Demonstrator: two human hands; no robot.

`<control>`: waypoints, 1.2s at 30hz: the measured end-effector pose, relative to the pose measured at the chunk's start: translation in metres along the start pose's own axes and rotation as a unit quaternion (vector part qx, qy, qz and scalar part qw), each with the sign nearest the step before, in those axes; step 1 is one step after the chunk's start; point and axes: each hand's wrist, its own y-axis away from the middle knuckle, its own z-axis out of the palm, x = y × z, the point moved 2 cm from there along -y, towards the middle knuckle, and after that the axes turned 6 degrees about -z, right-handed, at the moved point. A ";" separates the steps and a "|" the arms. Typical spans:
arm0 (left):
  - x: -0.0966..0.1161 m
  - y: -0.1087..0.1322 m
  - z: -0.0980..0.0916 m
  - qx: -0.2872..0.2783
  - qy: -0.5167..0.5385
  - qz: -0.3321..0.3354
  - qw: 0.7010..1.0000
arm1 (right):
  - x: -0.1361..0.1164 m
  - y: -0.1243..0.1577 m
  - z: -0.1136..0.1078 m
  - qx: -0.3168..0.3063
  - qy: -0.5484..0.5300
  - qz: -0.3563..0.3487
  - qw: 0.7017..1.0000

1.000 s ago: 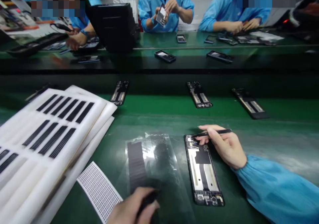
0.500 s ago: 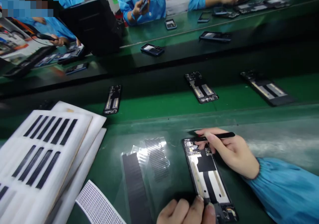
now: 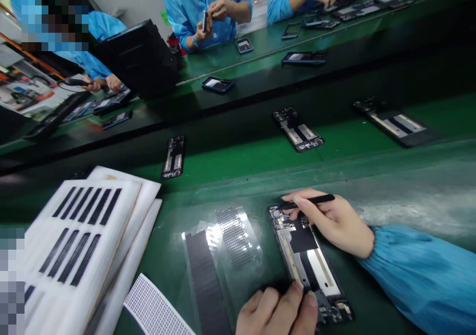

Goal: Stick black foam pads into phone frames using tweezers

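Note:
An opened phone [image 3: 303, 240], its back off and the boards and a silvery battery bay showing, lies on the green bench in front of me. My right hand [image 3: 336, 223] pinches slim black tweezers [image 3: 316, 200] over the phone's top end; the fingers hide their tips. At the lower left edge of the phone, my left hand [image 3: 277, 312] grips it with bent fingers and thumb. Left of the phone lie a clear sheet of small dark dots [image 3: 234, 235] and a dark grey strip on clear film [image 3: 206, 280].
White foam boards [image 3: 92, 255] with black strips are stacked at left, beside a white dotted sheet [image 3: 156, 307]. Opened phones [image 3: 299, 129] lie along the green belt [image 3: 230, 151]. Across it, people in blue sleeves handle phones near a black box-like device [image 3: 136, 59].
The view has tilted and shifted slightly. Both hands stay at the phone, the right with the tweezers at its top end. Across the bench, a co-worker's hands have changed position around a phone.

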 end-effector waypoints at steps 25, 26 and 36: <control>0.011 -0.023 -0.010 -0.251 0.033 0.139 0.957 | 0.030 -0.004 -0.033 -0.019 -0.158 0.046 0.986; 0.011 -0.025 -0.010 -0.250 0.033 0.141 0.957 | 0.030 -0.003 -0.033 -0.024 -0.159 0.046 0.986; 0.009 -0.021 -0.010 -0.342 -0.033 0.149 0.927 | 0.030 -0.006 -0.035 0.003 -0.250 0.127 0.960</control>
